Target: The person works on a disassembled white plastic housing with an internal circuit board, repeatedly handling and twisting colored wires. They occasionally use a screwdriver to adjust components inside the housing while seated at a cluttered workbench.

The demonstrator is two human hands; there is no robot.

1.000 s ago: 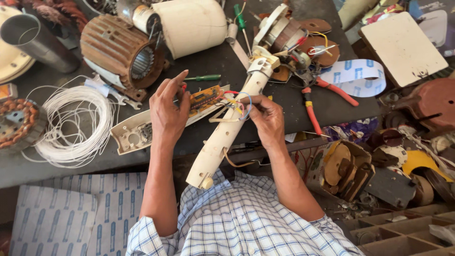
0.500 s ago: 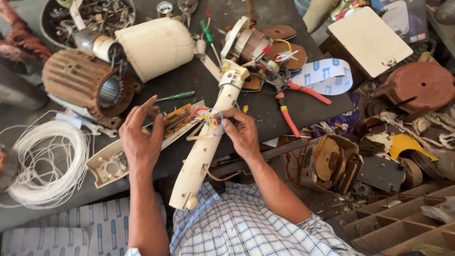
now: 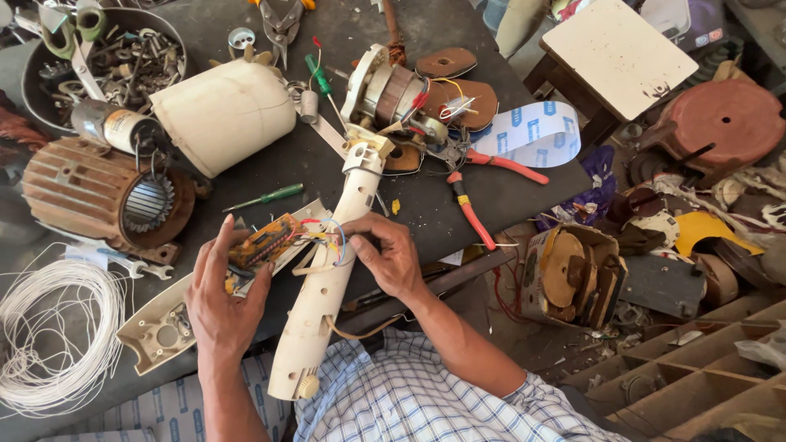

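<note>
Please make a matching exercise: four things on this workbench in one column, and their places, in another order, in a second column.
Things:
1. coil of white wire
2. green screwdriver
3. red-handled pliers
4. small circuit board

Places:
A. at the left hand's fingertips
B. near the table's left edge
C. right of the cream tube
D. above the left hand, below the cream cover

Pairs: 1-B, 2-D, 3-C, 4-A
</note>
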